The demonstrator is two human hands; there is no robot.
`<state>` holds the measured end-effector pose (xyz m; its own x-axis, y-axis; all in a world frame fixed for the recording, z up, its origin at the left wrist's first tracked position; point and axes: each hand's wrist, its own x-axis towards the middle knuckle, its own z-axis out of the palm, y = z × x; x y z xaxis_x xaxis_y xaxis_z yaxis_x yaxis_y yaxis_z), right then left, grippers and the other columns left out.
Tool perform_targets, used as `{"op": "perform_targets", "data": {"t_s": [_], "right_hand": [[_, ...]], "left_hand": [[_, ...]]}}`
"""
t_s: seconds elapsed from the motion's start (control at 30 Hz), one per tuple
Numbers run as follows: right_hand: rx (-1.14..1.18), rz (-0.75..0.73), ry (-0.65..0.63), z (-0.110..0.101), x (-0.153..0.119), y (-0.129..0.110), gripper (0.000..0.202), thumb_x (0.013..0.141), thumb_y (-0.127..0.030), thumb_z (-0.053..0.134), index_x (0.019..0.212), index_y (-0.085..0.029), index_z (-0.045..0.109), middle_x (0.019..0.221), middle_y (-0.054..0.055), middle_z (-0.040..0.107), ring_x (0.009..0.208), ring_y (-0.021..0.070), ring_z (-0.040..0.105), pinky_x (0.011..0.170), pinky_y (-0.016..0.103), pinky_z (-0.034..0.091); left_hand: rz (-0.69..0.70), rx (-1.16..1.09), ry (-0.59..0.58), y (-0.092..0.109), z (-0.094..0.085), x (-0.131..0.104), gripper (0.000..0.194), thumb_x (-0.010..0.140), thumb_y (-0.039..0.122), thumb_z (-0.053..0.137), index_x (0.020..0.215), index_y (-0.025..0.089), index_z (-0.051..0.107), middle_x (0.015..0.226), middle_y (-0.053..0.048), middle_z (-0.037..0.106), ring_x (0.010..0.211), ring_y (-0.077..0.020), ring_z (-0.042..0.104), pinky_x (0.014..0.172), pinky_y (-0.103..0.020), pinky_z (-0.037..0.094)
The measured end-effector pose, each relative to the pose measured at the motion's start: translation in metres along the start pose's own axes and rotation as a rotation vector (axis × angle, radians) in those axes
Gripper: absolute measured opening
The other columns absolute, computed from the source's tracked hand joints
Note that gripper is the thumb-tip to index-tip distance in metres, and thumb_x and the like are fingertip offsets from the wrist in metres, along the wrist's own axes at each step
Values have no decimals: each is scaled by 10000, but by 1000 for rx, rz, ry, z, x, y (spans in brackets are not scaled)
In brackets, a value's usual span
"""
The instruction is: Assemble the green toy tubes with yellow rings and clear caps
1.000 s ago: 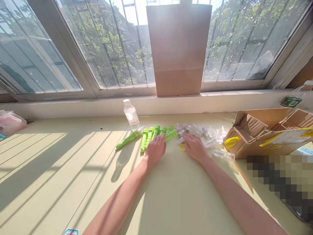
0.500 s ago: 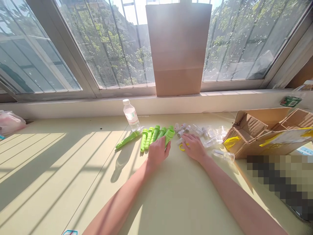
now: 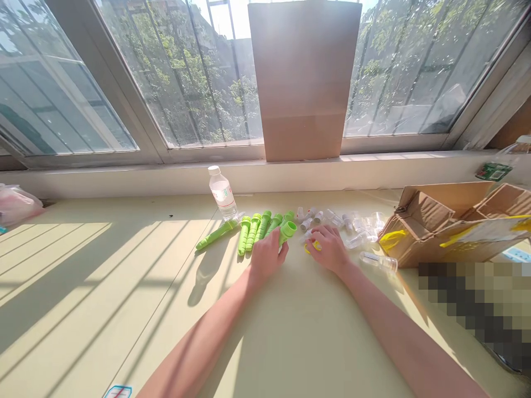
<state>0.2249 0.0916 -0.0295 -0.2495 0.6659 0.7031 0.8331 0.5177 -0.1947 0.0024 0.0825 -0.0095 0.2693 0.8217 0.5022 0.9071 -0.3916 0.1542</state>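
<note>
My left hand point(image 3: 266, 255) is closed around a green tube point(image 3: 288, 232) whose open round end points up and right. Beside it several ribbed green tubes point(image 3: 252, 234) lie in a row, and another green tube point(image 3: 216, 234) rests slantwise by the water bottle. With fingers curled down, my right hand point(image 3: 329, 250) pinches a yellow ring point(image 3: 307, 247) on the table, partly hidden by the fingers. Small clear pieces with white ends point(image 3: 306, 224) lie just beyond this hand, and clear plastic cups point(image 3: 365, 228) are heaped to its right.
A water bottle point(image 3: 223, 193) stands behind the green tubes. On the right are a divided cardboard box point(image 3: 452, 221) and a clear tube point(image 3: 378, 261) lying before it. Cardboard point(image 3: 305, 83) leans against the window. A plastic bag point(image 3: 19, 205) sits at far left.
My right fingers have drawn together on the yellow ring. The green tube in my left hand has tilted slightly, its open end now facing me more.
</note>
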Motion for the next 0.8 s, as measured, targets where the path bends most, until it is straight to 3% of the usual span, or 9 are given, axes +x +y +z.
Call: {"op": "perform_targets", "data": {"t_s": [0.2,0.43,0.6,0.8], "right_hand": [[-5,-62,-92,-3,1,-10,245,841,-344,680,636,-224,621,1031,85,689,1057,268,576,938,442,410],[23,-61,-175,-4,0,-10,146,843,-186,587,723,-228,660,1142,97,665,1123,276,563,994,475,388],[100,13,-30,-5,4,-8,230,985,-240,428,886,-225,635,977,83,705,980,239,611,871,396,448],[134,211,127,-2,1,-2,300,1026,-375,351,923,-226,590,845,75,690,781,218,634,661,323,471]], "left_hand": [[43,43,-80,3,-4,2,359,960,289,451,1289,196,560,1015,-88,714,881,-244,693,644,-294,466],[66,84,-94,1,-2,3,333,955,269,450,1250,203,588,969,-83,705,859,-247,680,636,-295,453],[66,86,-99,1,-2,3,352,952,264,444,1270,195,577,979,-84,707,876,-247,680,639,-297,450],[119,118,-118,0,-2,3,361,953,259,449,1278,181,587,937,-92,703,858,-258,683,634,-311,451]]}}
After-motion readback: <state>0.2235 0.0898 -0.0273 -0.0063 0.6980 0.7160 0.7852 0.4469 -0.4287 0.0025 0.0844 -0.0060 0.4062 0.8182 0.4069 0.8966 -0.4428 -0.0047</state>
